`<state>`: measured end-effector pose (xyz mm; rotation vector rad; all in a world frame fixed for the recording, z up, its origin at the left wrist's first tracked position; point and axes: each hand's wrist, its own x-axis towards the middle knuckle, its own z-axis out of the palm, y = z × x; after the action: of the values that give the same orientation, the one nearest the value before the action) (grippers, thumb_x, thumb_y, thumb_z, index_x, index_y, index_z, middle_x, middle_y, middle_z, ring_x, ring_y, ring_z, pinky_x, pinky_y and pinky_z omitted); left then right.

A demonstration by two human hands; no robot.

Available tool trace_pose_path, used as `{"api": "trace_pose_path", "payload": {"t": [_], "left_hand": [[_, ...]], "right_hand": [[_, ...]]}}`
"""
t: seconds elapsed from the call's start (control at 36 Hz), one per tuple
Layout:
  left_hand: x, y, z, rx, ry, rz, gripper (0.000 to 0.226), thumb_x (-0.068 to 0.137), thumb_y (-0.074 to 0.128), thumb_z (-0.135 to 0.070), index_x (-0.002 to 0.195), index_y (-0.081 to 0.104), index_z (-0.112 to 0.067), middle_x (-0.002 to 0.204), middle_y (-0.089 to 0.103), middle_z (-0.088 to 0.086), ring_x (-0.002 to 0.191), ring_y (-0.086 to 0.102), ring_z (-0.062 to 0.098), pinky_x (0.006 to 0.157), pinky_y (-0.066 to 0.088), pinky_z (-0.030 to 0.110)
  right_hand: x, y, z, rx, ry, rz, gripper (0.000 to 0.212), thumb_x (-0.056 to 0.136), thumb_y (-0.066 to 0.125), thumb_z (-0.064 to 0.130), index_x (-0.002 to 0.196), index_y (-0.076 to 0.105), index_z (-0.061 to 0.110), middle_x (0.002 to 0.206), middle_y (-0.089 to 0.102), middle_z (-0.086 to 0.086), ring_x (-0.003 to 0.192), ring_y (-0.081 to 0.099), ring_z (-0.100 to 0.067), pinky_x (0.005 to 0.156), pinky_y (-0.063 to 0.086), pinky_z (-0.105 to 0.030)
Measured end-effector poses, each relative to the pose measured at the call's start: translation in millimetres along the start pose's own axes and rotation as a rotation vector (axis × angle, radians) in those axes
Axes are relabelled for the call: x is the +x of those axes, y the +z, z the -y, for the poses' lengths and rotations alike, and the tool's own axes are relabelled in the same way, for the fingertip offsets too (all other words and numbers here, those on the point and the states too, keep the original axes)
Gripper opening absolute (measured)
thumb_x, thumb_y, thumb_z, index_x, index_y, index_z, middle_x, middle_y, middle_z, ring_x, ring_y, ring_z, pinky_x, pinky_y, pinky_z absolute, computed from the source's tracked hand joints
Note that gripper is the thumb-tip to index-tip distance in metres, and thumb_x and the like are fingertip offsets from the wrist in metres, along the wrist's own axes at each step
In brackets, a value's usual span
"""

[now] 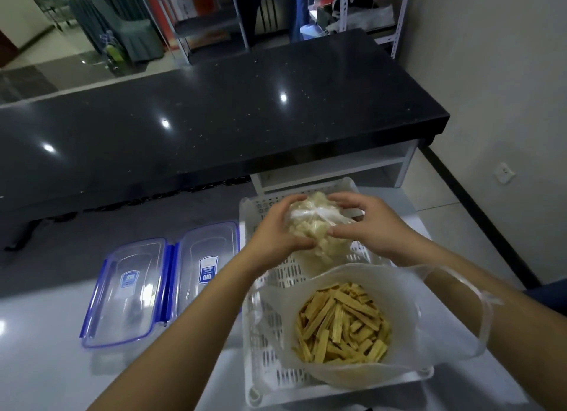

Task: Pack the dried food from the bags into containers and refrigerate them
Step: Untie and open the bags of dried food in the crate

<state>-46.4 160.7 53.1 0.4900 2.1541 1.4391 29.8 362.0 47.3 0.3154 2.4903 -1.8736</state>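
Observation:
A clear bag of pale dried food [310, 226] is held over the far half of a white perforated basket [267, 291]. My left hand [276, 226] grips its left side and my right hand [368, 223] grips its right side, fingers near the knotted top. An open white bag of yellow dried strips [340, 324] sits in the near half of the basket. Two clear containers with blue clip lids lie left of the basket: the near container [125, 291] and the far container [208, 257].
The basket and containers rest on a light grey table [61, 334]. Beyond it runs a black counter [214, 112], with a white shelf unit [337, 168] under its right end. A wall with a socket [503, 172] is to the right.

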Motion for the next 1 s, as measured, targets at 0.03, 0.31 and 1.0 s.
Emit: {"api": "trace_pose_path", "payload": {"t": [0.03,0.31,1.0], "left_hand": [[-3.1,-7.0,-1.0,0.038,0.019,0.003,0.084,0.070,0.086,-0.002,0.137,0.051,-0.039,0.143,0.046,-0.001,0.120,0.059,0.024,0.091,0.059,0.044],[-27.8,-36.1,13.5,0.325,0.020,-0.056,0.065,0.086,0.070,-0.006,0.141,0.049,-0.036,0.149,0.041,-0.013,0.137,0.039,0.010,0.108,0.041,0.033],[-29.3,6.8,-2.7,0.574,-0.123,-0.384,0.019,0.087,0.065,-0.021,0.102,0.063,-0.032,0.076,0.062,-0.015,0.090,0.066,0.016,0.090,0.050,0.041]], "right_hand": [[-1.7,1.5,-0.5,0.047,-0.009,0.019,0.061,0.077,0.084,0.022,0.131,0.061,0.038,0.119,0.061,0.014,0.105,0.064,-0.010,0.075,0.060,-0.025],[-3.5,20.4,-11.3,-0.092,0.028,0.080,0.034,0.089,0.071,0.030,0.112,0.062,0.052,0.120,0.066,0.013,0.101,0.066,-0.006,0.084,0.054,-0.029],[26.9,52.0,9.0,-0.613,-0.277,0.081,0.008,0.093,0.066,0.020,0.094,0.074,0.019,0.117,0.050,0.009,0.105,0.052,-0.011,0.092,0.048,-0.029]]}}
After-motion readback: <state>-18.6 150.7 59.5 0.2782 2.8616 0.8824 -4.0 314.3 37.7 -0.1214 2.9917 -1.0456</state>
